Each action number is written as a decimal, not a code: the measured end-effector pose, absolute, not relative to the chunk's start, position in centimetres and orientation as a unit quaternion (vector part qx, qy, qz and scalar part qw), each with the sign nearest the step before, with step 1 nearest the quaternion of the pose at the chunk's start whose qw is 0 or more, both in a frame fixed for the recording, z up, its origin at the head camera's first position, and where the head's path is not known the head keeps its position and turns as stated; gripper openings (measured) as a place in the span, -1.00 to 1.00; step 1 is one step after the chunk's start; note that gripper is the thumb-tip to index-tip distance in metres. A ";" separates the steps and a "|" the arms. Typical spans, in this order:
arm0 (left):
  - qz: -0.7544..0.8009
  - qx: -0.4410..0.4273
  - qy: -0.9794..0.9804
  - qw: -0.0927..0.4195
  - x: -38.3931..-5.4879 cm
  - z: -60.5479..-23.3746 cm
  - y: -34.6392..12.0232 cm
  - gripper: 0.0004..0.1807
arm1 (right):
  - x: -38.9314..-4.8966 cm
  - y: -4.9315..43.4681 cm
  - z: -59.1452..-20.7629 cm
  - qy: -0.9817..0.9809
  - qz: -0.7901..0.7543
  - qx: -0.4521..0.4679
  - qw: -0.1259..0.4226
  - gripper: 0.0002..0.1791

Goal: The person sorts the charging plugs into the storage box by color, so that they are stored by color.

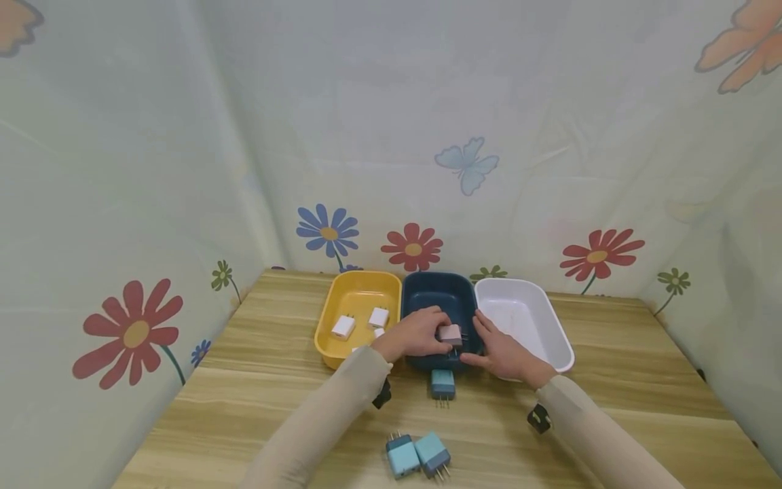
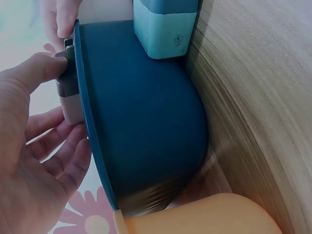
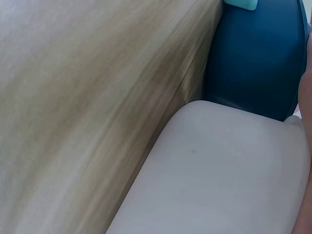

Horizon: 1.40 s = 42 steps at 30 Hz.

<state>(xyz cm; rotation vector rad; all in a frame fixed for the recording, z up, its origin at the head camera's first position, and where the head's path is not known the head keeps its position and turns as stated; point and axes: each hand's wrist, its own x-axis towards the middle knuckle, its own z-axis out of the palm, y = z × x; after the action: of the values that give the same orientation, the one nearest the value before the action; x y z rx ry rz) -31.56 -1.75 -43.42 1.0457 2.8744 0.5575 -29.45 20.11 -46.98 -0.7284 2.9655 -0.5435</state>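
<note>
Over the near part of the dark blue bin [image 1: 432,284], my left hand [image 1: 418,333] pinches a pink-and-grey plug charger [image 1: 450,334] between thumb and fingers. The left wrist view shows the thumb on the dark end of this charger [image 2: 70,90], by its prongs, with fingertips under the pale end. My right hand [image 1: 504,353] is at the right side of the blue bin, thumb and forefinger spread and extended close to the charger's prongs. In the right wrist view only a strip of that hand [image 3: 306,112] shows at the edge.
A yellow bin [image 1: 330,343] with several white chargers [image 1: 343,327] stands left of the blue one, a white bin [image 1: 559,333] right. One teal-and-blue charger [image 1: 442,384] stands against the blue bin's front; two more chargers [image 1: 402,456] lie nearer on the wooden table [image 1: 244,401].
</note>
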 end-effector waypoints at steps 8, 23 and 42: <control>0.166 0.322 0.932 0.021 -31.9 -43.8 -1.5 -0.57 | -29.5 20.1 -47.2 0.956 -0.178 -0.231 0.022 0.05; 0.151 0.326 0.933 0.035 -32.1 -44.7 -1.1 -0.54 | -29.3 20.1 -47.1 0.957 -0.169 -0.236 0.022 0.07; 0.178 0.317 0.931 0.021 -33.4 -45.1 -2.8 -0.61 | -29.7 20.0 -47.4 0.957 -0.177 -0.228 0.013 0.05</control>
<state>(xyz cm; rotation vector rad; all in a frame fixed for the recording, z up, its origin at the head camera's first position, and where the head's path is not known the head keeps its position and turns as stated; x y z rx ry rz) -33.37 -2.84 -45.08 0.9820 2.8878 0.5519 -29.65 19.96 -47.42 -0.7095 2.9830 -0.5507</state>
